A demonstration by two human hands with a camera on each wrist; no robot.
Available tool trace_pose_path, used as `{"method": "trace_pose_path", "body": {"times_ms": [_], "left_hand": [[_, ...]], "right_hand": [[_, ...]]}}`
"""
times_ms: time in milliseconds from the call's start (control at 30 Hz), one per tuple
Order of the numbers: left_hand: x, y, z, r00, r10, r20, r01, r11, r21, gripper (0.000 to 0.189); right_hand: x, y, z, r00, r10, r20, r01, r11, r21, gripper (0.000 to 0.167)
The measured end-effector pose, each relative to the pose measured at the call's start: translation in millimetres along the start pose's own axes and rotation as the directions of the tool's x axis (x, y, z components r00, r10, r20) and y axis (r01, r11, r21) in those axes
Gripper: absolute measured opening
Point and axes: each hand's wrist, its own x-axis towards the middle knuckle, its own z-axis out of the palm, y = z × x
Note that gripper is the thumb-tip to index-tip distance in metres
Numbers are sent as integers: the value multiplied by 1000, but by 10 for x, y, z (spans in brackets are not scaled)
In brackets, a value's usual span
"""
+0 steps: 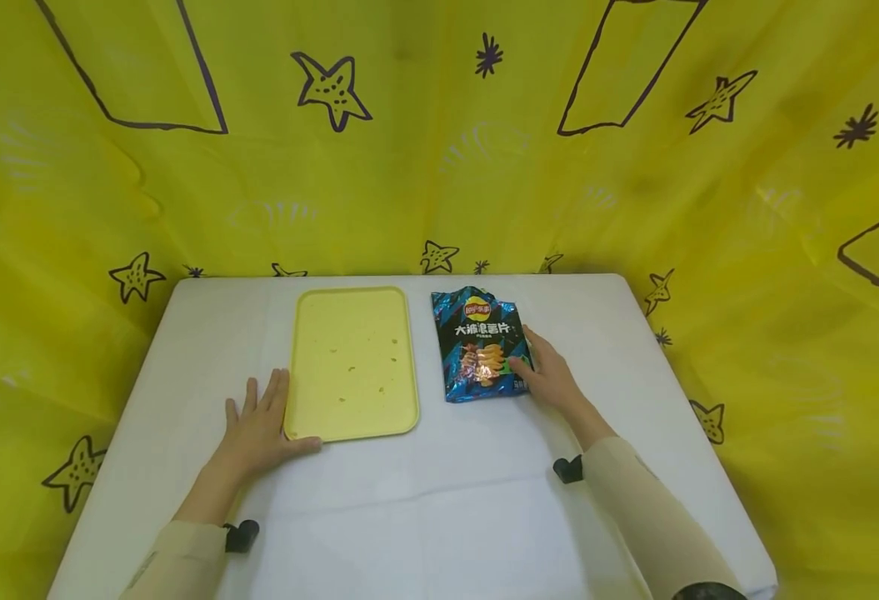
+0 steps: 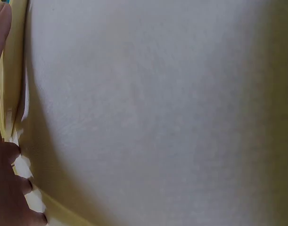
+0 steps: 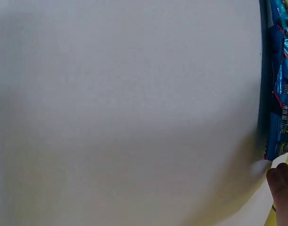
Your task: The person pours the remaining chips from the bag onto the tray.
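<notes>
A yellow tray [image 1: 352, 333] lies flat on the white table, with several small crumbs on it. My left hand [image 1: 259, 429] rests at its lower left corner, the straight fingers along the left side and the thumb reaching along the front edge. To the right of the tray lies a blue and black bag of potato chips [image 1: 476, 346], its printed front facing up. My right hand [image 1: 551, 375] grips the bag's right side, thumb over the front. In the right wrist view, the chip bag [image 3: 281, 99] shows at the right border, with fingertips just below it.
The white table [image 1: 424, 517] stretches in front of both hands, with a faint crease across it. A yellow curtain [image 1: 409, 183] with drawn stars hangs behind the table and along both sides. A dark strap piece is on each sleeve cuff.
</notes>
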Motion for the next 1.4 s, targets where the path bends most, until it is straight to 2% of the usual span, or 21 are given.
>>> {"method": "trace_pose_path", "body": {"times_ms": [433,600,800,967,1100,1200,1400], "left_hand": [[0,-17,59,1000,-19,23,19,1000,0,137],[-5,-13,58,1000,-13,15,13,999,32,135],[7,-11,69,1000,-7,19,6,999,51,133],[23,-15,107,999,-12,35,11,999,45,133],[28,-24,106,998,-21,52,20,1000,19,134],[36,-43,110,998,-25,60,25,1000,0,134],[62,-69,137,999,-13,45,14,1000,-9,134]], "right_hand": [[123,-7,97,995,93,-34,-93,996,9,71],[134,-19,123,984,163,-76,-155,983,103,65],[160,2,109,962,257,-94,-216,925,312,60],[153,39,94,946,316,-76,-262,880,397,59],[147,32,111,938,331,-103,-257,864,432,56],[140,-4,121,928,339,-154,-238,859,453,51],[125,-136,92,928,291,-234,-148,862,485,46]]}}
